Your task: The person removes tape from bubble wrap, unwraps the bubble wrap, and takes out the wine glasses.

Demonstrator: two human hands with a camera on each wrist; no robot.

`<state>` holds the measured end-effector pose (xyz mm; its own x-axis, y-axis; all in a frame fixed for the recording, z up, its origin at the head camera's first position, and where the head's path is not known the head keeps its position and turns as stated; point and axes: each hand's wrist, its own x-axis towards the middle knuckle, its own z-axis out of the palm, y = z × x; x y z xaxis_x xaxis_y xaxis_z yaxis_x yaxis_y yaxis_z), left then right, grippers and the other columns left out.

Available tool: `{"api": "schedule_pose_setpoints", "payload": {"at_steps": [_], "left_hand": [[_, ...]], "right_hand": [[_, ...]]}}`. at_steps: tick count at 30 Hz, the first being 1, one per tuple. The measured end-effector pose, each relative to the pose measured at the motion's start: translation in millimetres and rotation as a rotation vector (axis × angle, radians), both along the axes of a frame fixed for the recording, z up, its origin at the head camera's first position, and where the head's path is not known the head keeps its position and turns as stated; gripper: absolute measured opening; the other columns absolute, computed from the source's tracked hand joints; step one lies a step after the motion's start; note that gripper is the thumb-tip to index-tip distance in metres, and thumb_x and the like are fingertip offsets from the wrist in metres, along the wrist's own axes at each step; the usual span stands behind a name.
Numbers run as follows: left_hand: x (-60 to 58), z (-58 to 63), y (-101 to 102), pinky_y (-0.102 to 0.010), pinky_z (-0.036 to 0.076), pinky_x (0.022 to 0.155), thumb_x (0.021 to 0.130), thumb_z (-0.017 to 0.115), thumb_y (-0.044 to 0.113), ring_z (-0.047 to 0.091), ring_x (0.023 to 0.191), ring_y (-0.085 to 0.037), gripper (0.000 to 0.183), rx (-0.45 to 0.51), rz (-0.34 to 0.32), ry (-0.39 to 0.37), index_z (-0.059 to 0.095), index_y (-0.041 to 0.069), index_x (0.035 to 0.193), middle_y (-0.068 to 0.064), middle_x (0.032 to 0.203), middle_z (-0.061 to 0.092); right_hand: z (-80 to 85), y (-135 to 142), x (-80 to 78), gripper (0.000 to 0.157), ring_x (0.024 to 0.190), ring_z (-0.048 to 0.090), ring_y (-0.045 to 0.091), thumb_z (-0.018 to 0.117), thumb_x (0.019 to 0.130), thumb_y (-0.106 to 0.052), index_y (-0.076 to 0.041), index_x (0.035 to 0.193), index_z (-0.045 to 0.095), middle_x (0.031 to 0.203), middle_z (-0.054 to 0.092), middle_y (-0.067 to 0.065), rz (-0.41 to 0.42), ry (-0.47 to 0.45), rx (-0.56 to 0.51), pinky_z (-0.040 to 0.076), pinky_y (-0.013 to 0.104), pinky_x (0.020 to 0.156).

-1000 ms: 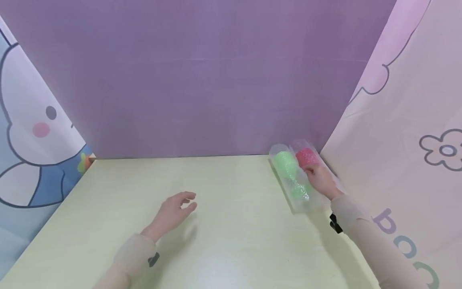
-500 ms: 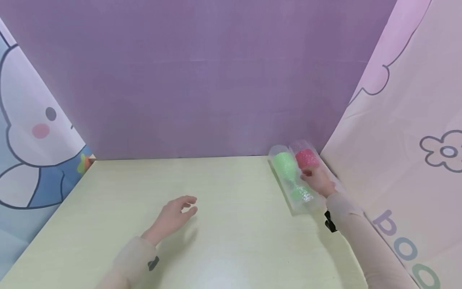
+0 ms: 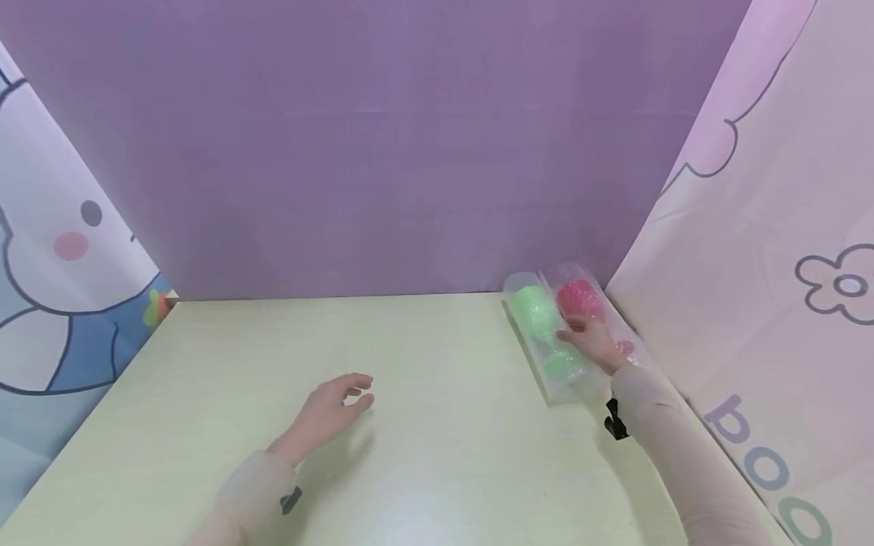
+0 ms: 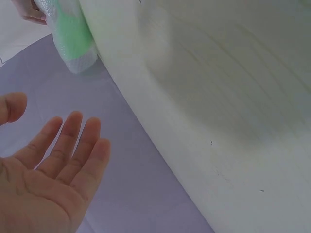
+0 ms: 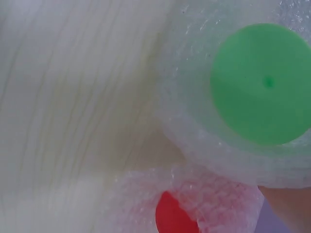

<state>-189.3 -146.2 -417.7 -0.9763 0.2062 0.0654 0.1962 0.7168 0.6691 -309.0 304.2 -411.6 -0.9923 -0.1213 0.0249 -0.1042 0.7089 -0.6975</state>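
Near the back right of the table lie two goblet-shaped things in bubble wrap, side by side: a green one and a red one. My right hand rests over them, thumb toward the green one and fingers by the red one, loosely apart. In the right wrist view the green thing's round flat end is seen through the wrap, with a bit of red below; most of that hand is out of this view. My left hand hovers over the table, fingers relaxed, holding nothing.
The pale wooden table meets a purple wall at the back. A printed cartoon sheet stands on the left. On the right, close beside the wrapped things, is a pink sheet with a flower and letters.
My right hand has shifted slightly left and its fingers have loosened from a curled hold by the red thing. The green thing sits slightly further left. My left hand is almost still.
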Motion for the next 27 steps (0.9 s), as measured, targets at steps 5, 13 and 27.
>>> {"api": "schedule_pose_setpoints", "payload": {"at_steps": [5,13,27], "left_hand": [[0.8,-1.8,-1.2,-0.047,0.047,0.09,0.089,0.058,0.026,0.058,0.108,-0.026,0.036,0.005,0.003,-0.02,0.057,0.011,0.122,-0.004,0.119,0.062],[4.2,-5.5,-0.8,-0.046,0.047,0.09,0.089,0.058,0.025,0.058,0.107,-0.026,0.035,0.022,-0.005,-0.044,0.058,0.009,0.12,-0.005,0.116,0.063],[3.9,-10.6,-0.2,-0.048,0.045,0.094,0.09,0.057,0.027,0.056,0.11,-0.029,0.035,0.042,-0.007,-0.041,0.057,0.009,0.121,-0.007,0.118,0.062]], "right_hand": [[-0.8,-3.7,2.1,0.067,0.134,0.019,0.046,0.051,0.093,-0.027,0.004,0.143,0.02,0.148,0.02,0.026,0.061,-0.119,-0.071,0.021,0.059,0.108],[-5.5,-3.7,2.1,0.072,0.137,0.003,0.045,0.048,0.094,-0.031,-0.009,0.148,0.005,0.153,0.002,0.019,0.066,-0.237,-0.182,0.009,0.064,0.107],[-10.3,-17.8,1.9,0.072,0.14,-0.001,0.038,0.051,0.092,-0.031,-0.01,0.147,0.009,0.155,-0.006,0.001,0.073,-0.186,-0.252,0.005,0.064,0.108]]}}
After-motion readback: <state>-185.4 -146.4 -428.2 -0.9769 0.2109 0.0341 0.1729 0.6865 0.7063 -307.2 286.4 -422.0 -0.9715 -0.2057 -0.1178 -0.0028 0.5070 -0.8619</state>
